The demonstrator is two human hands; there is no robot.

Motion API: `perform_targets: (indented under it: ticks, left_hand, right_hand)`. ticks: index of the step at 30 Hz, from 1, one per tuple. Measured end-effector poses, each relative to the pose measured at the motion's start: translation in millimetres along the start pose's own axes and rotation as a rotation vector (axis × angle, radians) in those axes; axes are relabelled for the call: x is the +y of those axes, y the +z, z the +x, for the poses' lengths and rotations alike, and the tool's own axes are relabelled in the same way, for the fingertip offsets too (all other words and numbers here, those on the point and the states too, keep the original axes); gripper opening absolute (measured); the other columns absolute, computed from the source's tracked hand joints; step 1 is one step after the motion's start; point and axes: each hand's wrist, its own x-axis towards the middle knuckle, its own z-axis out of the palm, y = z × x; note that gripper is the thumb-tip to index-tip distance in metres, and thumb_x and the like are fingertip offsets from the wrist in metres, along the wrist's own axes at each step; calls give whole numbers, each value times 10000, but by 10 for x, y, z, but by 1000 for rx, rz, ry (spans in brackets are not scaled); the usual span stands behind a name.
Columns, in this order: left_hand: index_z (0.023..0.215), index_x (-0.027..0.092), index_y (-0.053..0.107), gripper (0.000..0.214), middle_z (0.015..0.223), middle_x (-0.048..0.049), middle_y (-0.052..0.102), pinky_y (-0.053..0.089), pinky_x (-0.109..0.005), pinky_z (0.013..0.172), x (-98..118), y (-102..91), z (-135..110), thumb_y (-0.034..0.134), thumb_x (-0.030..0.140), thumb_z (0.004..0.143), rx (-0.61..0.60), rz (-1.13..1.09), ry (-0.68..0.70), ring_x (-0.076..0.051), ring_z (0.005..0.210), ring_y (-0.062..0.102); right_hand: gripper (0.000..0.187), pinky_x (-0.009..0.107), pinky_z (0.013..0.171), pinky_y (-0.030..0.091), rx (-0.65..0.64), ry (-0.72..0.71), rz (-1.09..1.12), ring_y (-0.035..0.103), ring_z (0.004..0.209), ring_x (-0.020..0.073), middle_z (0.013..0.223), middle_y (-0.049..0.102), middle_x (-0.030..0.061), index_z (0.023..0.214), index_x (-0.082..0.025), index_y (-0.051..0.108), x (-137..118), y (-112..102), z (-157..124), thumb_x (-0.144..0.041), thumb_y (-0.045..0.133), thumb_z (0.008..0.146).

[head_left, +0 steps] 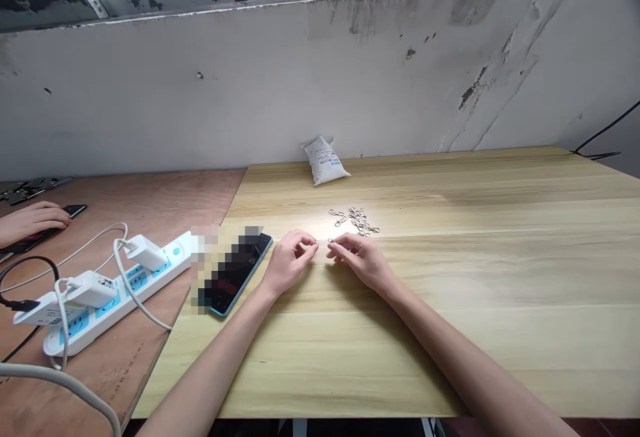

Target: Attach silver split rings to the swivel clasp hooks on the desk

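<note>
My left hand (290, 262) is closed in a pinch, thumb against forefinger. A tiny metal ring (317, 243) shows at its fingertips. Facing it across a narrow gap, my right hand (361, 260) is also pinched shut on a small metal clasp (331, 241), mostly hidden by the fingers. Just beyond my right hand lies a loose pile of small metal clasps (361, 218), several of them with rings. To the left of my left hand rests a phone (240, 273), partly blurred out.
At the back stands a white plastic packet (326, 160) near the wall. On the reddish board to the left are a power strip (125, 297) with chargers and cables. Another person's hand (37, 220) rests on a dark phone (75, 210) at the far left.
</note>
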Motion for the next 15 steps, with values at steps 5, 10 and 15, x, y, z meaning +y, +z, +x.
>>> perform_targets:
  ticks: [5,10,15]
  left_hand:
    - [866,200,638,134,1069,-72,632,539,-302,783,-10,-7,-8,565,297,923,0,2,20,-185,981,610]
    - [868,206,634,98,1134,-74,620,433,-434,1019,1,-27,-12,565,242,927,-16,111,110,-224,1144,548]
    - [863,206,629,83,1173,-78,612,414,-438,1035,11,-21,-21,573,224,922,-51,105,137,-227,1171,535]
  right_hand:
    - [217,310,660,499,13,-229,-404,625,754,182,820,710,64,852,-220,734,80,-56,25,-360,586,928]
    - [203,419,861,487,27,-380,-591,577,1048,244,1165,630,118,997,-260,750,129,-54,35,-310,560,947]
    - [187,493,948,433,49,-327,-639,539,1158,277,1247,606,104,986,-279,742,116,-31,17,-312,562,946]
